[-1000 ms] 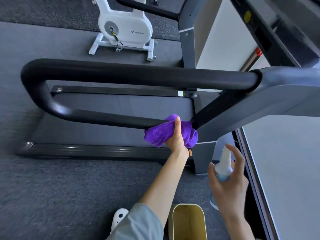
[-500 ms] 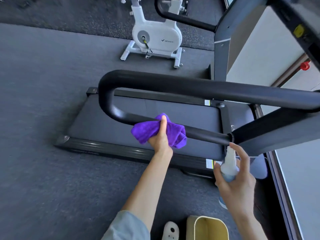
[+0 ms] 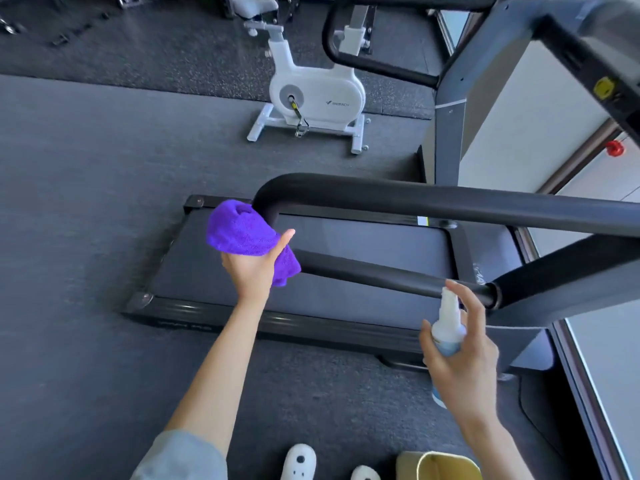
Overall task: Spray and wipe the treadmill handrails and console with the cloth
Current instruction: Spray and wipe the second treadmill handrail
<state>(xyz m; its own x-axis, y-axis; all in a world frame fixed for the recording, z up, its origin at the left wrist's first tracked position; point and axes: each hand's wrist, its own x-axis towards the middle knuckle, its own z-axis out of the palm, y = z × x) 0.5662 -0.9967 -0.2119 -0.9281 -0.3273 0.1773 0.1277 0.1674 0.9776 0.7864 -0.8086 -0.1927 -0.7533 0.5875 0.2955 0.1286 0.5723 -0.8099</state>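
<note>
grey floor [image 3: 86, 202], treadmill [image 3: 346, 244], exercise bike [image 3: 311, 95]

A white exercise bike [image 3: 313, 95] on dark floor; white shoes [image 3: 298, 462] beside a yellow bin [image 3: 440, 466]

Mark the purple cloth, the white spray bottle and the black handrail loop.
purple cloth [image 3: 239, 228], head view, bunched middle.
white spray bottle [image 3: 447, 327], head view, neck and shoulder.
black handrail loop [image 3: 415, 199], head view, upper bar.

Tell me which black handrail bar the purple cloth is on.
The lower black bar, at its curved end; the upper black bar above it is bare.
</note>
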